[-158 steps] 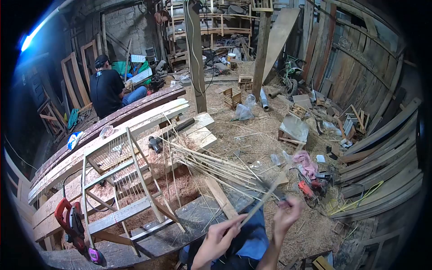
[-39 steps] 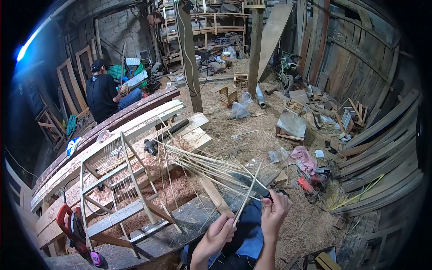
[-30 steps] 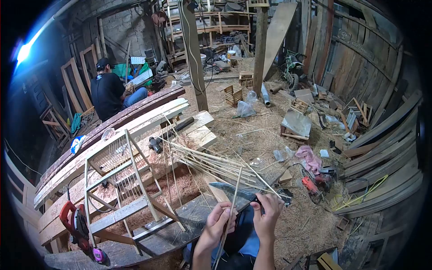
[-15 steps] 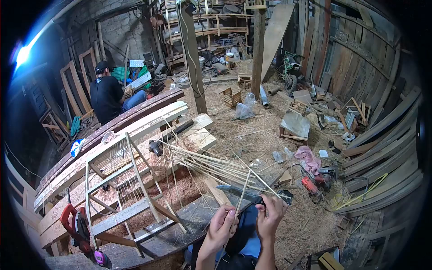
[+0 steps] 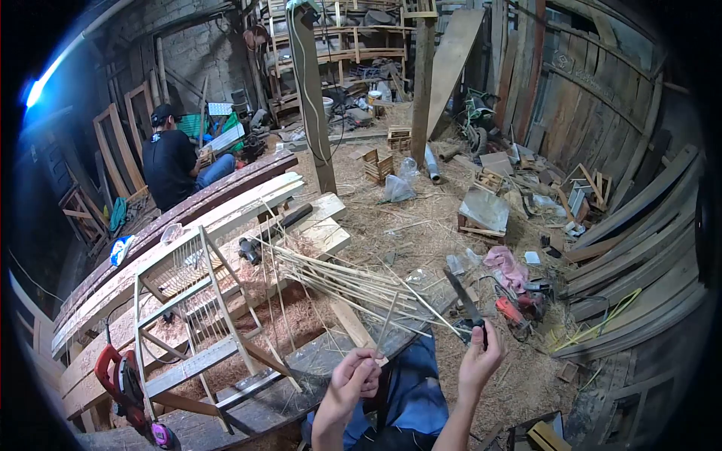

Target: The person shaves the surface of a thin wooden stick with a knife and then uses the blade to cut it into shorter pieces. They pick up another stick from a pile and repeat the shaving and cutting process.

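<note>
My left hand (image 5: 352, 382) is closed around a thin wooden stick (image 5: 389, 319), which slants up and away over the bench edge. In my right hand (image 5: 481, 359) is a long-bladed knife (image 5: 461, 295), its dark blade pointing up and to the left, apart from the stick. Just beyond my hands, a loose bundle of thin wooden strips (image 5: 346, 279) lies across the bench (image 5: 301, 391). A short flat piece of wood (image 5: 350, 323) rests below the strips. To the left, a wooden frame strung with thin rods (image 5: 188, 373) leans over the bench.
A red power tool (image 5: 113, 368) and a purple tape measure (image 5: 160, 434) sit at the near left. A dark-handled tool (image 5: 297, 216) lies on the planks. Another person (image 5: 173, 161) sits beyond them. A red tool (image 5: 508, 307) rests on the shavings-covered floor at right.
My right hand has moved right and slightly down, and the knife has swung from lying across the stick to pointing upward, away from it. My left hand has shifted slightly left with the stick.
</note>
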{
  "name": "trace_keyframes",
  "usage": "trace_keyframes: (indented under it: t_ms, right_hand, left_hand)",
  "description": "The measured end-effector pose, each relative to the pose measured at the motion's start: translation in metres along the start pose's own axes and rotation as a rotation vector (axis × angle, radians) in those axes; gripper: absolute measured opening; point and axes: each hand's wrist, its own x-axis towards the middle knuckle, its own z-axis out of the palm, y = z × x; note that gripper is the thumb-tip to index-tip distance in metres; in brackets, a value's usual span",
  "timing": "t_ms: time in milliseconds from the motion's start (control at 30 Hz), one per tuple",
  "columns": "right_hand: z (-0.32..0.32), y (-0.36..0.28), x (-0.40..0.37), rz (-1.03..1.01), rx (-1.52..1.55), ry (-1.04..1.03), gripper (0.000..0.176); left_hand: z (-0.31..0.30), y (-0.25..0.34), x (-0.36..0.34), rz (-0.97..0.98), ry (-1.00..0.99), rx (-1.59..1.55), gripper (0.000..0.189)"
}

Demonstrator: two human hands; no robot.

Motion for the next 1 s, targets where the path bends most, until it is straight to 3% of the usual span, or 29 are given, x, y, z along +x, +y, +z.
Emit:
trace_keyframes:
  t_ms: [67, 200, 400, 600, 633, 767, 800, 867, 933, 1000]
  right_hand:
    - [-0.001, -0.006, 0.000, -0.017, -0.040, 0.006, 0.036]
    - [-0.004, -0.024, -0.005, 0.087, 0.198, -0.088, 0.035]
    - [0.005, -0.069, -0.030, 0.270, 0.613, -0.514, 0.031]
    - [0.012, -0.081, -0.048, 0.403, 0.838, -0.747, 0.024]
    - [0.013, -0.081, -0.047, 0.401, 0.837, -0.748, 0.024]
    - [0.015, -0.076, -0.039, 0.463, 0.868, -0.344, 0.017]
    - [0.012, -0.074, -0.036, 0.463, 0.864, -0.343, 0.017]
    - [0.005, -0.073, -0.026, 0.619, 0.851, -0.246, 0.018]
    - [0.004, -0.071, -0.026, 0.616, 0.831, -0.292, 0.019]
    - [0.003, -0.070, -0.030, 0.468, 0.814, -0.680, 0.020]
  left_hand:
    - [0.001, 0.001, -0.002, 0.019, -0.022, 0.006, 0.020]
    - [0.010, 0.005, -0.005, 0.039, 0.051, 0.029, 0.022]
    - [0.011, -0.008, 0.003, 0.062, 0.001, 0.051, 0.024]
    - [0.012, -0.017, 0.000, -0.006, -0.088, 0.070, 0.018]
    - [0.012, -0.017, 0.000, -0.022, -0.096, 0.057, 0.018]
    - [0.005, -0.017, -0.001, -0.110, -0.235, 0.147, 0.019]
    - [0.002, -0.017, 0.000, -0.112, -0.237, 0.144, 0.019]
    - [-0.001, -0.015, 0.003, -0.111, -0.241, 0.408, 0.020]
    - [0.001, -0.018, 0.005, -0.049, -0.206, 0.371, 0.021]
    - [0.002, -0.018, 0.007, 0.003, -0.138, 0.278, 0.023]
